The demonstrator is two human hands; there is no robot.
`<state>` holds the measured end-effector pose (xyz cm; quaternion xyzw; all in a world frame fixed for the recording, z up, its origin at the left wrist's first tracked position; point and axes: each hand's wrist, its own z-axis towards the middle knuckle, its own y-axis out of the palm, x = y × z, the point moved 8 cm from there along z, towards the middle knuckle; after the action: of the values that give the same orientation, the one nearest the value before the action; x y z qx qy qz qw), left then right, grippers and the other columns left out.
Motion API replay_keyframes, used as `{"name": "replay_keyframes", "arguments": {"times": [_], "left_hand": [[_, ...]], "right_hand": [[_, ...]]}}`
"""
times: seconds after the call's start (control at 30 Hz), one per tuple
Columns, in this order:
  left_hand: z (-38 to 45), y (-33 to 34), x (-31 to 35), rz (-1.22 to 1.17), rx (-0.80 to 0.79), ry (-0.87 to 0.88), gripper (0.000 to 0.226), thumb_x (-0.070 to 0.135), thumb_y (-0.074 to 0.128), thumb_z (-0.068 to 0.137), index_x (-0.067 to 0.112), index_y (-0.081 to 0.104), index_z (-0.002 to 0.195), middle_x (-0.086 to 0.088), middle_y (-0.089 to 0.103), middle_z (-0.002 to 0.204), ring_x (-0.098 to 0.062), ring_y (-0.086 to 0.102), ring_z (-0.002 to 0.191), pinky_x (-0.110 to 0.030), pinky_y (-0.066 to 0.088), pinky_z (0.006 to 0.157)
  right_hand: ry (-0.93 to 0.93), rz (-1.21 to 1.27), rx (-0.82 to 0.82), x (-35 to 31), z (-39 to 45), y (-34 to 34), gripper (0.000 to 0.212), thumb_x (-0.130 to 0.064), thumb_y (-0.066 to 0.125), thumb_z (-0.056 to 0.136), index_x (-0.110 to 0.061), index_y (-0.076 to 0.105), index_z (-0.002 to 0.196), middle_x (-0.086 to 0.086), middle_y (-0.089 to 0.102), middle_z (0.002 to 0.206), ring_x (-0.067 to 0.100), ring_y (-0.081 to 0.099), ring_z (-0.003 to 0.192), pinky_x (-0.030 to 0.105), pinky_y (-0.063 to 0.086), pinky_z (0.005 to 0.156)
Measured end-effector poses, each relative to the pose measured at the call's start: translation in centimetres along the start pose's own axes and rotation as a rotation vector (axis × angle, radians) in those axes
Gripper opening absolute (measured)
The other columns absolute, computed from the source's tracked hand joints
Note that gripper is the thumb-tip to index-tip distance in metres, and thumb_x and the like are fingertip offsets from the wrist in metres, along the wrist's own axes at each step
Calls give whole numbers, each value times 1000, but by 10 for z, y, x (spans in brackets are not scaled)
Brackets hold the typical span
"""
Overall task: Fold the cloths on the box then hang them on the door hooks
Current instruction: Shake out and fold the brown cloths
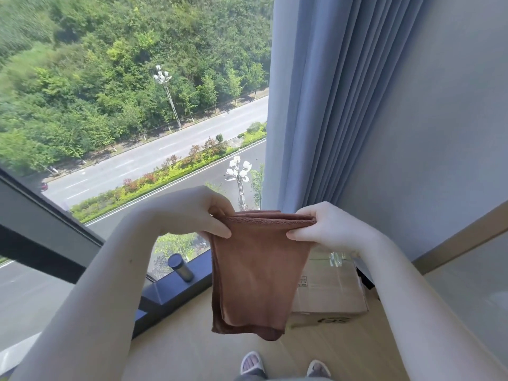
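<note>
A brown cloth [254, 276], folded into several layers, hangs in the air in front of me. My left hand [204, 213] pinches its top left corner between thumb and fingers. My right hand [316, 228] pinches the top right corner, so the upper edge is stretched level between them. Below and behind the cloth, a cardboard box [328, 291] sits on the floor, partly hidden by the cloth. No door hooks are in view.
A large window [123, 105] with a dark frame fills the left. A dark metal flask [181, 268] stands on the sill. Blue-grey curtains [330, 105] hang at the right, beside a grey wall. My slippered feet [286, 367] stand on the light wood floor.
</note>
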<state>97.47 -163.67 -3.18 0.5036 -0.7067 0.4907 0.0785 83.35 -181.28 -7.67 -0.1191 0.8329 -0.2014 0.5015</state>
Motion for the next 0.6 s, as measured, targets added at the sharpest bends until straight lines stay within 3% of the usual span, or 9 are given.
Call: {"name": "replay_keyframes", "arguments": {"times": [0.1,0.2,0.47,0.6], "left_hand": [[25,-3,-20,-47,76,-5,16,16,75,90,23,74,104,7,79,95,-14,77,86,-37,61,89],[55,-4,-45,-88,143,-22,21,16,75,89,22,72,109,5,78,99,-17,77,85,-39,62,86],[144,-6,-83,-9,203,-45,26,11,61,93,22,67,115,-2,71,109,-20,71,88,-42,60,85],[191,5,-107,135,147,-101,41,-3,45,92,17,75,112,-5,71,100,-27,67,90,-37,56,77]], "right_hand": [[-1,21,136,11,21,-1,4,-28,74,89,-28,75,85,-10,64,74,11,56,69,28,41,67],[20,91,260,20,45,2,7,-24,74,91,-28,74,97,-8,72,86,11,65,78,26,47,69],[191,125,393,58,135,10,19,-17,66,95,-20,69,114,0,71,104,23,68,98,37,54,88],[331,174,404,96,169,15,7,-18,63,95,-17,68,99,4,71,102,25,67,97,40,53,89]]}}
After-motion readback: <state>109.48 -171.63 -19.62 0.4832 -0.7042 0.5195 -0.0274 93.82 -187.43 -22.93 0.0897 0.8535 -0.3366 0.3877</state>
